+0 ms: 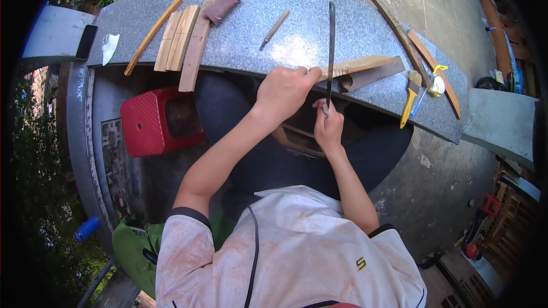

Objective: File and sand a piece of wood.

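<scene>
At the table's near edge, my left hand is closed on the end of a pale wood strip, which lies on the table and points right. Short dark marks show on the strip near my fingers. My right hand, just below the edge, grips a long, narrow dark tool, which looks like a saw seen edge-on. It crosses over the strip and points away from me. Beneath the strip rests a flat grey-brown piece. Whether the tool touches the wood, I cannot tell.
The speckled stone table holds a file-like tool, several wood pieces, a maroon roll, a yellow-handled brush, a tape roll, a white mask and a black phone. A red stool stands below, left.
</scene>
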`<state>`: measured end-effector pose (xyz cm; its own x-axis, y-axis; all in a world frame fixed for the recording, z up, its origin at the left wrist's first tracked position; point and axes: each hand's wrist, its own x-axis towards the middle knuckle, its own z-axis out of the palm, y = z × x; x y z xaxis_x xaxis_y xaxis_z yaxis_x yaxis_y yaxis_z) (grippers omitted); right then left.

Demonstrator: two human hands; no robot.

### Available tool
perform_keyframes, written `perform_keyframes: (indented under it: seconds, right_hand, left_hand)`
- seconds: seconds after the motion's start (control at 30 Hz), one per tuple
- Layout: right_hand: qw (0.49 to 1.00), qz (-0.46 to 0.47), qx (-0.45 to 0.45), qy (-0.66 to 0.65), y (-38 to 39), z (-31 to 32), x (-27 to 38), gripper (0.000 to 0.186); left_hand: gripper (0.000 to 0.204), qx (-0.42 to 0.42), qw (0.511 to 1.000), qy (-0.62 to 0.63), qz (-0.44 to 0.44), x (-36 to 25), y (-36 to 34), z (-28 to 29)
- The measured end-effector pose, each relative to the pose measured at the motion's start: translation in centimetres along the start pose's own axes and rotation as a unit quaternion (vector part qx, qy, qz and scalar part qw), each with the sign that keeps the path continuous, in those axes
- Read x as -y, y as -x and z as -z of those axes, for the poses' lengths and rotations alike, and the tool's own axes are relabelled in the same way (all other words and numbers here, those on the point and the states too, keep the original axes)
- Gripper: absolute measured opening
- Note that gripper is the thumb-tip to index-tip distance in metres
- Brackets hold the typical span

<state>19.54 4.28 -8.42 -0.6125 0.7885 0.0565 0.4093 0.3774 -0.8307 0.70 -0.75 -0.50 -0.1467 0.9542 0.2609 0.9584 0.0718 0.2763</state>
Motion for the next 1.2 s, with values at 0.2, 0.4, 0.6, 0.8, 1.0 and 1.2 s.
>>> perform_keyframes:
  seconds: [0.2,0.4,0.6,0.8,1.0,1.2]
  right_hand:
    - [1.000,0.020,0.003,-0.010,2.4,-1.1,-3.5,0.012]
    - [1.000,-0.003,-0.009,0.003,1.7,0.3,0.0,0.012]
    - [0.998,-0.046,0.035,0.021,1.5,3.0,4.2,0.011]
    - [0.999,-0.036,0.013,0.004,4.5,1.7,-0.1,0.012]
    - [1.000,-0.017,0.002,-0.011,2.1,2.8,2.6,0.018]
    - [1.000,-0.027,0.011,0.007,1.8,2.9,1.9,0.017]
  left_hand:
    - [0.011,-0.025,1.000,-0.003,-0.008,0.0,-0.2,-0.6]
    - [0.012,-0.009,1.000,-0.005,-0.003,-0.1,0.0,-0.1]
    - [0.012,-0.039,0.997,-0.057,-0.017,-1.1,0.8,-0.3]
    - [0.014,-0.028,0.999,-0.027,-0.010,-0.4,0.1,-0.7]
    - [0.014,-0.028,0.998,-0.047,-0.008,-0.8,0.8,-0.7]
    - [0.012,-0.026,0.998,-0.052,-0.005,-0.9,0.5,-0.6]
